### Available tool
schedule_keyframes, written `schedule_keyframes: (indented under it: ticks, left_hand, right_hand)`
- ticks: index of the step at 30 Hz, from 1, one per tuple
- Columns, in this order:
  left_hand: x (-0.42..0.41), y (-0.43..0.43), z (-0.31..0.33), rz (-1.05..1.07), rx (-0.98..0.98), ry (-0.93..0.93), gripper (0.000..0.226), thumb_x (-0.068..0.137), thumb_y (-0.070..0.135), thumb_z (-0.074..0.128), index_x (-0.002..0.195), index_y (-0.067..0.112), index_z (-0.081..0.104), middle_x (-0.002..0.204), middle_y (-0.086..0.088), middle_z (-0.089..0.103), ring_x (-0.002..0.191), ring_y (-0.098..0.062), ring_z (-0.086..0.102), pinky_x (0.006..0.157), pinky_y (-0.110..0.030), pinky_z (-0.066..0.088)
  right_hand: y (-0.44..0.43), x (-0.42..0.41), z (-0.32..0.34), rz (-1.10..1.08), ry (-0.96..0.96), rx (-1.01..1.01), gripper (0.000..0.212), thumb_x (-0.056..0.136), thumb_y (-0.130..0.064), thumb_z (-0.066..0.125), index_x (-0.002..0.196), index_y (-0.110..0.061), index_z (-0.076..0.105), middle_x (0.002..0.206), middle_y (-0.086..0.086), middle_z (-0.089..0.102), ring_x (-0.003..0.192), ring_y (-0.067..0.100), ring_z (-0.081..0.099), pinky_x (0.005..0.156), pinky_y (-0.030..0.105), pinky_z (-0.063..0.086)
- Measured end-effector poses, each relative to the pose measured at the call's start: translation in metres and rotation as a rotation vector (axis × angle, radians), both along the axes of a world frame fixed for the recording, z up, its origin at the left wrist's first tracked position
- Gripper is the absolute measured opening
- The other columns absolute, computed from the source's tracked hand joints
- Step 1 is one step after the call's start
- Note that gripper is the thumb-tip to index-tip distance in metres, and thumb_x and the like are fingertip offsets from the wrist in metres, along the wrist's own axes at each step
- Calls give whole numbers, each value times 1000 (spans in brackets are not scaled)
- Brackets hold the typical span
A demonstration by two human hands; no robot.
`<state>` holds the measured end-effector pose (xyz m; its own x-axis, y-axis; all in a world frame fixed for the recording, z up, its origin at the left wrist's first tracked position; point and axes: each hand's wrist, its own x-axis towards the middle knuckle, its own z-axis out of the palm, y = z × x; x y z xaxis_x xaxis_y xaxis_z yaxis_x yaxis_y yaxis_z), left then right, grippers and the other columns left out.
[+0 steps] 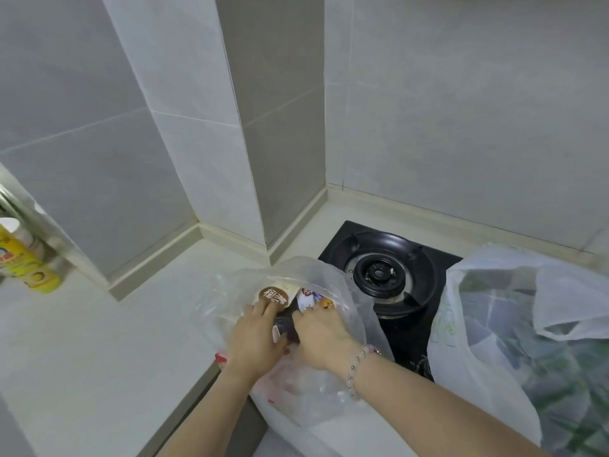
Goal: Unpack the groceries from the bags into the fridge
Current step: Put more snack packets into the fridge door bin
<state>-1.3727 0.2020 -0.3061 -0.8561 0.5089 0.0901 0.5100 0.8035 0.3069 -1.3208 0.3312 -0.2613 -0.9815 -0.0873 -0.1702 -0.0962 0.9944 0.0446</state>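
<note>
Looking down, I see a black gas burner (382, 275) and a white bag of greens (514, 324) crowding the counter's (99, 341) right end; my left hand (255, 341) and right hand (321, 338) both grasp a dark item (286, 326) inside the clear grocery bag (309, 324) at the front edge, packets showing through it

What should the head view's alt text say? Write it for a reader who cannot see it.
Both hands, left hand and right hand, reach into a clear plastic bag of packaged groceries on a pale counter. A gas burner sits behind it; a white bag of greens stands at right.
</note>
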Motion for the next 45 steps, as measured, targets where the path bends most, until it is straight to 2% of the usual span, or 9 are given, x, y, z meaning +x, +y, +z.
schedule_keyframes:
  ticks: [4, 9, 15, 25, 30, 33, 36, 39, 45]
  left_hand:
    - [-5, 13, -8, -27, -42, -110, 33, 85, 23, 58, 118, 21, 57, 121, 3, 52, 111, -19, 49, 83, -27, 40]
    - [-5, 55, -23, -7, -94, -361, 26, 88, 26, 53, 107, 12, 63, 108, -7, 65, 98, -25, 60, 76, -28, 45]
    - [-13, 83, -29, 336, 36, -440, 30, 90, 28, 50, 98, 2, 63, 100, -13, 67, 94, -28, 64, 75, -33, 50]
    - [-26, 86, -36, 480, 76, -499, 35, 90, 9, 50, 124, 0, 46, 124, -18, 57, 114, -31, 55, 90, -32, 45]
    - [-14, 71, -25, 465, 148, -541, 32, 93, 8, 45, 123, 4, 54, 120, -13, 61, 110, -26, 58, 78, -24, 43]
    - [0, 54, -10, 444, 406, -590, 27, 90, 6, 47, 108, 6, 66, 107, -12, 67, 87, -23, 57, 68, -21, 38]
    - [11, 28, 10, 421, 683, -657, 27, 83, 0, 50, 73, 12, 72, 66, -4, 67, 58, -15, 52, 49, -19, 38]
    - [26, -4, 37, 339, 727, -684, 41, 81, -3, 54, 49, 20, 66, 46, 8, 57, 46, -5, 50, 45, -13, 37]
    - [42, -52, 75, 139, 812, -873, 27, 74, 2, 54, 93, 2, 73, 91, -11, 73, 84, -20, 67, 76, -25, 54]
  right_hand:
    - [26, 5, 7, -126, -11, -84, 42, 89, -15, 52, 130, -10, 42, 126, 9, 54, 116, 27, 52, 89, 34, 43]
    - [48, 20, 13, -190, -37, -152, 50, 89, -22, 56, 134, -17, 35, 129, 5, 52, 116, 26, 53, 85, 31, 43]
    - [51, 32, -6, -173, -56, -188, 74, 83, -23, 64, 143, -19, 22, 120, 4, 58, 109, 24, 57, 81, 32, 46]
    - [50, 32, 22, -77, 20, -382, 49, 87, -16, 54, 134, -14, 40, 131, 5, 49, 119, 23, 47, 92, 31, 41]
    - [47, 26, 23, -58, 33, -378, 41, 86, -14, 53, 126, -10, 46, 125, 7, 52, 114, 25, 49, 88, 32, 44]
    - [42, 22, 22, -47, 38, -363, 45, 87, -17, 53, 131, -13, 43, 128, 6, 51, 118, 24, 47, 89, 31, 42]
    - [34, 18, 21, 2, 39, -326, 54, 86, -18, 56, 137, -15, 38, 132, 6, 49, 123, 24, 44, 97, 32, 39]
    - [24, 17, 20, 57, 26, -312, 72, 85, -17, 60, 147, -17, 24, 142, 5, 39, 130, 24, 38, 106, 33, 34]
    - [2, 9, 19, 182, 90, -328, 71, 83, -24, 64, 144, -20, 31, 145, 0, 37, 133, 19, 34, 109, 33, 29]
